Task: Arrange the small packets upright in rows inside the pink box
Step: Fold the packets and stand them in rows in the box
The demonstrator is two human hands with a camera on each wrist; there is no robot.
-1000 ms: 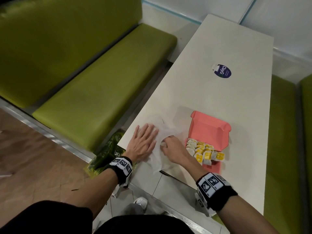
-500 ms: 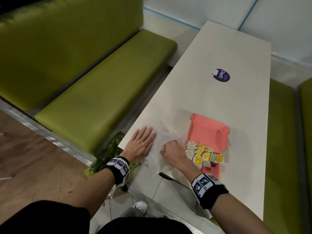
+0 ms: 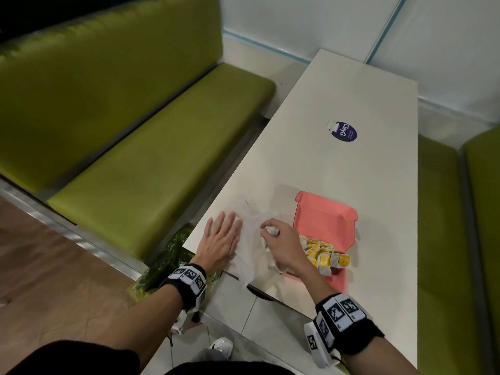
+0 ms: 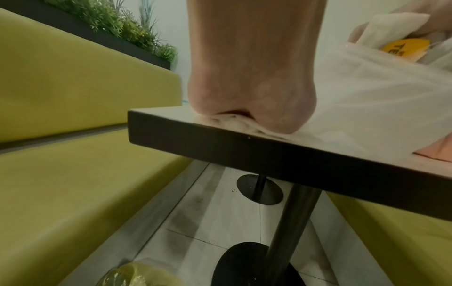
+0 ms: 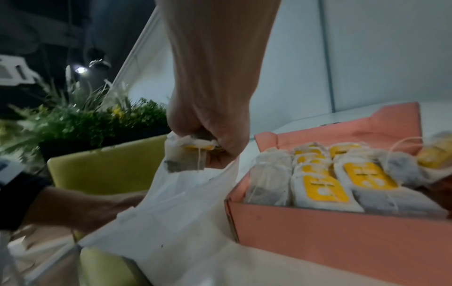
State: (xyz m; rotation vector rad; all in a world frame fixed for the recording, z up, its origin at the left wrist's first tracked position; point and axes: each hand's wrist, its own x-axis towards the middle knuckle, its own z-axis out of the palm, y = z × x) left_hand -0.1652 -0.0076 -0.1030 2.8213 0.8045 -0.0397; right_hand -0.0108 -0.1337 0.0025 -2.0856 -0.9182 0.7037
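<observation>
one more packet coming out of the bag

the left hand [image 3: 220, 240] lies flat with straight fingers, pinning the thin white bag [image 3: 251, 262] to the counter [image 3: 338, 163]. the right hand [image 3: 281, 243] pinches one small packet [image 5: 187, 154] just above the bag. best to keep the bag pinned, lift slowly, then stand the packet up beside the rows of packets [image 5: 320, 180] in the pink box [image 3: 322, 220] just past it.

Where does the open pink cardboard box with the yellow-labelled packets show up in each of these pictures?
Head: open pink cardboard box right of centre, beyond the right hand.
Left wrist: only a pink corner at the right edge.
Right wrist: fills the lower right.
Shared landmark: the crumpled clear plastic bag beside it.
</observation>
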